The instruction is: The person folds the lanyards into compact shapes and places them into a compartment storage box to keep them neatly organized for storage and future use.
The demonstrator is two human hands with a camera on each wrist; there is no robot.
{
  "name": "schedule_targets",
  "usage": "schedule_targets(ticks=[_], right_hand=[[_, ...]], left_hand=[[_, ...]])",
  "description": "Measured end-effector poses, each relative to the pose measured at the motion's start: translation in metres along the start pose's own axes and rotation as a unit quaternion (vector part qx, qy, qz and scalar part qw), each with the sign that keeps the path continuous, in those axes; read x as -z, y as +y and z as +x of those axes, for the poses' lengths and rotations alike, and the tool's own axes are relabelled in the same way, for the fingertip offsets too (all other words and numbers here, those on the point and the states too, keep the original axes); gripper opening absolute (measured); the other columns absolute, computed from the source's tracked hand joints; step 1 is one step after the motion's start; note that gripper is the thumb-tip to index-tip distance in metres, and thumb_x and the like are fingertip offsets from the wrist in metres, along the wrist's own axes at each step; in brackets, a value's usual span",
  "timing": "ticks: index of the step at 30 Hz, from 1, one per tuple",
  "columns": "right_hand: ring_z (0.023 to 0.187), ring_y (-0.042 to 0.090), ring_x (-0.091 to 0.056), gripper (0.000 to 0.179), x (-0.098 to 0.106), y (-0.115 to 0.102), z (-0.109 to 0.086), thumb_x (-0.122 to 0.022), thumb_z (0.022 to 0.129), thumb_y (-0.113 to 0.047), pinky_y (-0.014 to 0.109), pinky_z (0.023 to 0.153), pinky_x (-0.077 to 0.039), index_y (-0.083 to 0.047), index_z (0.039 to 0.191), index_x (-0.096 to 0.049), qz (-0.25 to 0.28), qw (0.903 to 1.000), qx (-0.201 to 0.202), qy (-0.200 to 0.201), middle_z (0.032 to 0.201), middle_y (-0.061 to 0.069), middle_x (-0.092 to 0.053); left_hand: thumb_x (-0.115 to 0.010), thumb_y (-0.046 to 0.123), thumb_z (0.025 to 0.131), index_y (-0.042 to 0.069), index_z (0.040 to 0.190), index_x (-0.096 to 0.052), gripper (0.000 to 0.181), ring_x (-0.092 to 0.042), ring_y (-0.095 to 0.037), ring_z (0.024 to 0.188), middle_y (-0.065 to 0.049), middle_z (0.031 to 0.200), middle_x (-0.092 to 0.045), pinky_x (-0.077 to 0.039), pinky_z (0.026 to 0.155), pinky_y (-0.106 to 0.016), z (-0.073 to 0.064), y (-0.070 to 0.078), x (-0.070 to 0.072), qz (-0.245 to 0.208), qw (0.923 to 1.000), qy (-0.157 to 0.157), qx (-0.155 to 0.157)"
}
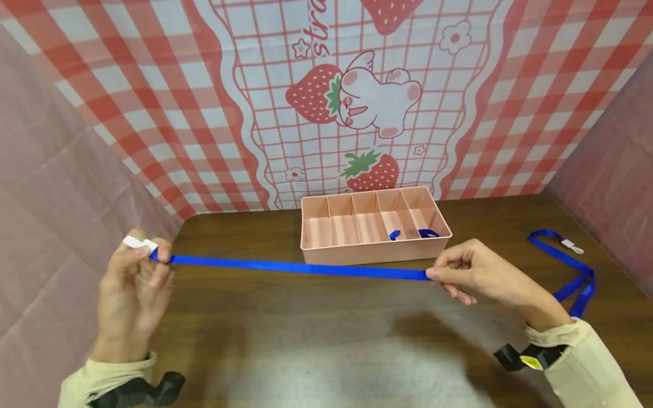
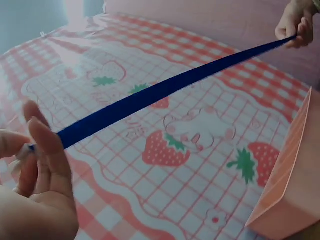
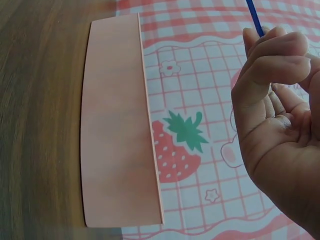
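Observation:
A blue lanyard is stretched nearly level between both hands, above the table and in front of the pink box. At its left end my left hand pinches the strap beside a white plastic clip, which juts out past the thumb. My right hand pinches the other end between thumb and forefinger, its remaining fingers curled loosely beneath. In the left wrist view the taut strap runs up to the right hand. Only a short piece of strap shows in the right wrist view.
A pink divided box stands at the table's back, with blue strap pieces in its two right compartments. Another blue lanyard with a white clip lies on the right. A strawberry-patterned cloth hangs behind the wooden table.

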State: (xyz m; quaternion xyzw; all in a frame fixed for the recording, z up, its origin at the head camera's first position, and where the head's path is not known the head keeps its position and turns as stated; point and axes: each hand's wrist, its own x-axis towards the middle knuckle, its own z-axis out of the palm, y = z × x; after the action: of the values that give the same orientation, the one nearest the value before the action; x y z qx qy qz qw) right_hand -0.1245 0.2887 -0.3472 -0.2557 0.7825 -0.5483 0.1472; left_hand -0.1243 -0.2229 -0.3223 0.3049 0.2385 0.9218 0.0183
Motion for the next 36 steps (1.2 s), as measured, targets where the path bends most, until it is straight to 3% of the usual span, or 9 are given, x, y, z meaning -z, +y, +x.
schedule_targets(ticks=[8, 11, 16, 20, 24, 29, 36], right_hand=[[0.045, 0.018, -0.052, 0.017, 0.012, 0.012, 0.001, -0.051, 0.101, 0.002, 0.034, 0.039, -0.045, 0.003, 0.094, -0.066, 0.044, 0.9983, 0.026, -0.028, 0.066, 0.010, -0.059], [0.047, 0.020, -0.054, 0.017, 0.015, 0.014, 0.001, -0.050, 0.101, 0.003, 0.035, 0.041, -0.047, 0.005, 0.094, -0.065, 0.049, 0.9980, 0.028, -0.030, 0.067, 0.013, -0.060], [0.042, 0.022, -0.055, 0.017, 0.016, 0.013, 0.000, -0.058, 0.100, -0.005, 0.038, 0.038, -0.047, 0.003, 0.086, -0.065, 0.032, 0.9993, -0.011, 0.016, 0.062, 0.012, -0.059], [0.042, 0.023, -0.056, 0.020, 0.016, 0.012, 0.000, -0.061, 0.099, -0.008, 0.038, 0.038, -0.048, 0.002, 0.082, -0.064, 0.026, 0.9987, -0.024, 0.036, 0.061, 0.012, -0.059], [0.048, 0.024, -0.061, 0.019, 0.018, 0.012, -0.002, -0.055, 0.101, -0.004, 0.039, 0.044, -0.051, 0.003, 0.086, -0.065, 0.029, 0.9994, -0.008, 0.014, 0.065, 0.014, -0.062], [0.051, 0.024, -0.063, 0.018, 0.021, 0.010, -0.005, -0.053, 0.102, -0.002, 0.041, 0.046, -0.052, 0.006, 0.092, -0.065, 0.037, 0.9993, 0.003, -0.005, 0.069, 0.015, -0.063], [0.050, 0.026, -0.062, 0.015, 0.022, 0.007, -0.007, -0.057, 0.100, -0.004, 0.042, 0.044, -0.052, 0.005, 0.095, -0.068, 0.012, 0.9997, -0.006, 0.022, 0.069, 0.015, -0.063]], left_hand=[[-0.013, 0.006, 0.105, -0.014, 0.106, -0.052, 0.044, -0.042, -0.027, 0.070, -0.029, 0.100, -0.059, -0.032, 0.063, -0.030, 0.003, 0.002, 0.008, -0.027, 0.9978, -0.047, 0.038], [-0.011, 0.003, 0.105, -0.014, 0.114, -0.050, 0.043, -0.042, -0.026, 0.069, -0.027, 0.098, -0.058, -0.030, 0.060, -0.029, 0.004, 0.002, 0.007, 0.000, 0.9984, -0.038, 0.041], [-0.011, -0.005, 0.104, -0.015, 0.127, -0.044, 0.042, -0.037, -0.023, 0.062, -0.024, 0.093, -0.057, -0.023, 0.056, -0.028, 0.004, 0.000, 0.006, 0.059, 0.9973, -0.024, 0.037], [-0.014, -0.008, 0.103, -0.014, 0.124, -0.046, 0.039, -0.035, -0.022, 0.063, -0.023, 0.093, -0.059, -0.022, 0.056, -0.028, 0.004, -0.001, 0.007, 0.079, 0.9963, -0.014, 0.030], [-0.016, -0.009, 0.103, -0.011, 0.121, -0.046, 0.036, -0.042, -0.023, 0.068, -0.021, 0.093, -0.060, -0.024, 0.059, -0.028, 0.005, -0.003, 0.008, 0.093, 0.9953, -0.007, 0.024], [-0.017, -0.009, 0.103, -0.011, 0.120, -0.046, 0.033, -0.052, -0.024, 0.077, -0.021, 0.093, -0.061, -0.035, 0.062, -0.028, 0.004, -0.002, 0.011, 0.099, 0.9949, 0.002, 0.019], [-0.021, -0.011, 0.102, -0.010, 0.115, -0.049, 0.032, -0.058, -0.023, 0.082, -0.021, 0.098, -0.063, -0.046, 0.066, -0.026, 0.004, -0.002, 0.016, 0.137, 0.9901, 0.009, 0.032]])
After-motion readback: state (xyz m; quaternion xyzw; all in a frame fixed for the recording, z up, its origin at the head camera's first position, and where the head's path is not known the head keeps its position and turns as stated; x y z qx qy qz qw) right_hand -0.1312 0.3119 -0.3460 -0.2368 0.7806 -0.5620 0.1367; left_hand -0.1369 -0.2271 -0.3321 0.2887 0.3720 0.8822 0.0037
